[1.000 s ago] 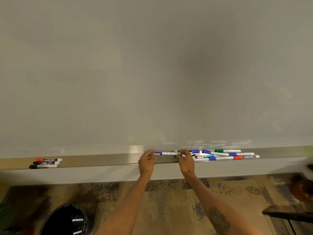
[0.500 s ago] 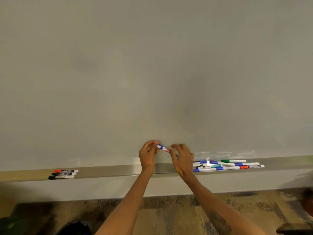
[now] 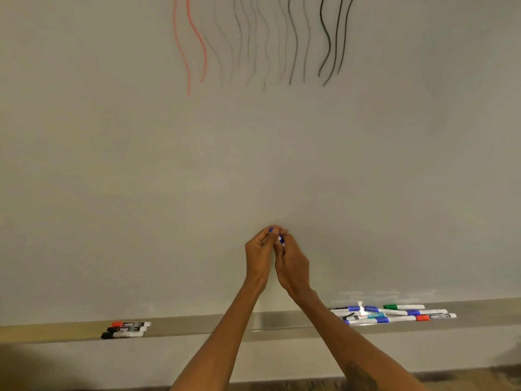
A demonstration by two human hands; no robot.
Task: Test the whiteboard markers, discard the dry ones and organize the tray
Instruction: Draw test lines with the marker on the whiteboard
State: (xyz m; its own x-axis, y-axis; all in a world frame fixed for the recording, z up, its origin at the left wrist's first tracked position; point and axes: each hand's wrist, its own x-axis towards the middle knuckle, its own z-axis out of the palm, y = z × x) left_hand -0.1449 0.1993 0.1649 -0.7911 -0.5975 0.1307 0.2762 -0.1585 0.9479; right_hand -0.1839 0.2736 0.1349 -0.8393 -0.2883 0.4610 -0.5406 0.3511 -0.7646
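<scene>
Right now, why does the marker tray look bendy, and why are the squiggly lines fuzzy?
Head view: the wide-angle lens bows the tray; the squiggly lines near the top edge look soft, probably motion blur; the marker pile mirrors faintly in the glossy whiteboard.

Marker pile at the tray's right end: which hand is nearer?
Right. The right hand is above and left of the marker pile; the left hand, gripping the same blue marker beside it, is farther left.
</scene>
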